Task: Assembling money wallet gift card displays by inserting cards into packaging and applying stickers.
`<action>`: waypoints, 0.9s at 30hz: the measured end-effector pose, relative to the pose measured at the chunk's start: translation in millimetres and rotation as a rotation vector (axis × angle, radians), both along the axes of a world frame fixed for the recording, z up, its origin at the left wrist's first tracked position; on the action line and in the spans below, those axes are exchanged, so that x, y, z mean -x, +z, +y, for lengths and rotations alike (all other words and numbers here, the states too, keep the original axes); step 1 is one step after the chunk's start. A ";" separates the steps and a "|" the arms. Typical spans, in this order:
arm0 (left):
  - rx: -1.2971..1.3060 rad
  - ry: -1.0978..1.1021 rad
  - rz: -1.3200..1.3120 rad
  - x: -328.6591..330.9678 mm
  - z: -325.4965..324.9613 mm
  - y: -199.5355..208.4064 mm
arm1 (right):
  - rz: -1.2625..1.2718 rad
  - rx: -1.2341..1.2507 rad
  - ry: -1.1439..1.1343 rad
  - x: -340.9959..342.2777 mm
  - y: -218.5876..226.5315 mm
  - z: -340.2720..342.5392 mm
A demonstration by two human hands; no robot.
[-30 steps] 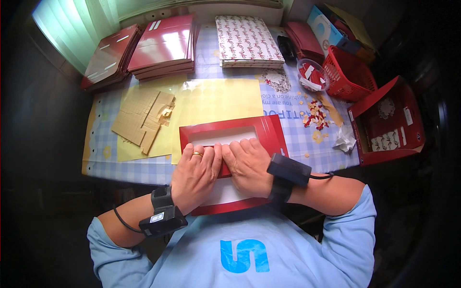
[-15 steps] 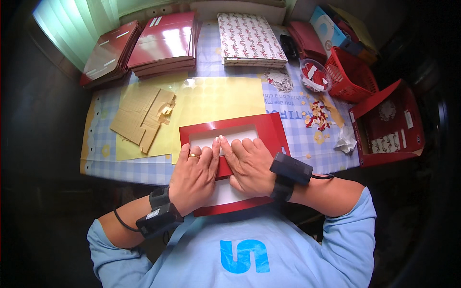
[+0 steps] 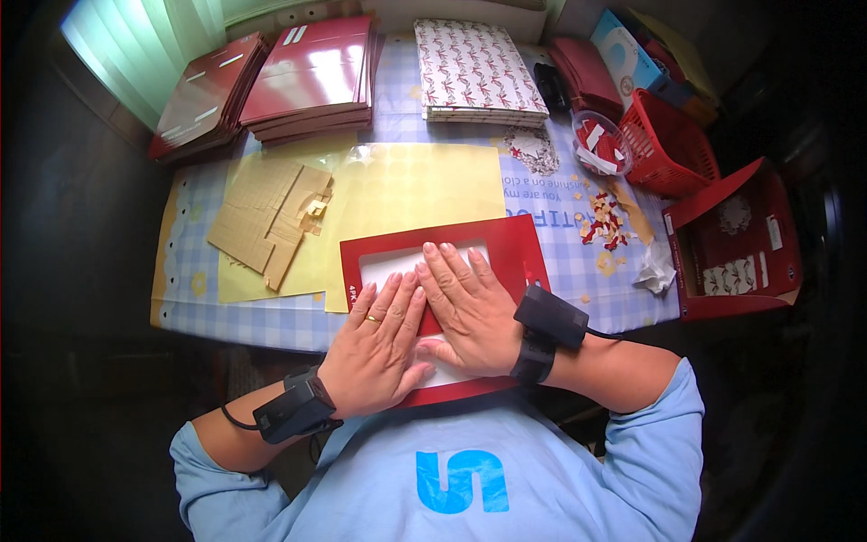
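Note:
A flat red cardboard box (image 3: pixel 511 244) with white window panels lies at the table's near edge, part of it reaching over the edge toward me. My left hand (image 3: pixel 375 343) rests flat on its left half, fingers stretched out and a ring on one of them. Beside it, my right hand (image 3: pixel 470 312) presses flat on the middle and right half, its fingers pointing away from me. The fingers of both hands nearly meet over the red strip between the white panels. My palms and fingers hide much of the box's middle.
Beyond the box lie a yellow sheet (image 3: pixel 415 181) and a brown cardboard piece (image 3: pixel 266 217). Stacks of red flat boxes (image 3: pixel 307 77) and patterned white sheets (image 3: pixel 479 68) stand at the back. To the right are a red basket (image 3: pixel 664 149), a plastic tub (image 3: pixel 601 144), paper scraps (image 3: pixel 605 221) and an opened red box (image 3: pixel 736 239).
My fingers, bent with the tips together before, are now stretched out flat on the box. My left hand has slid slightly toward me, and the right fingers reach farther forward.

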State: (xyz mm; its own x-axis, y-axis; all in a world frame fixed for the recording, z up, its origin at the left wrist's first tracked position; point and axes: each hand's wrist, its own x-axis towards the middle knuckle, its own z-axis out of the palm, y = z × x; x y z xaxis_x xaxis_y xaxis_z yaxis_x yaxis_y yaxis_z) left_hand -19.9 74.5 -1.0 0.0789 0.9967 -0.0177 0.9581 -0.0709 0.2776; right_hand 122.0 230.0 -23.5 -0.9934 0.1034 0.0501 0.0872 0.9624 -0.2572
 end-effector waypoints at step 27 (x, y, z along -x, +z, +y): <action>-0.275 -0.082 -0.088 34.2 10.8 2.6 | 0.198 0.124 0.093 -20.1 60.2 41.7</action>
State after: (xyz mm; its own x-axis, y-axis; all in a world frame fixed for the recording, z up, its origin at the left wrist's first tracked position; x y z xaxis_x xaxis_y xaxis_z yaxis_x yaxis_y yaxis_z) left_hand -54.1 85.3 1.6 0.1483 0.9534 0.2628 0.9191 -0.2310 0.3192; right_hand 142.1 271.7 36.7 -0.9711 0.0293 0.2371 -0.0641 0.9241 -0.3767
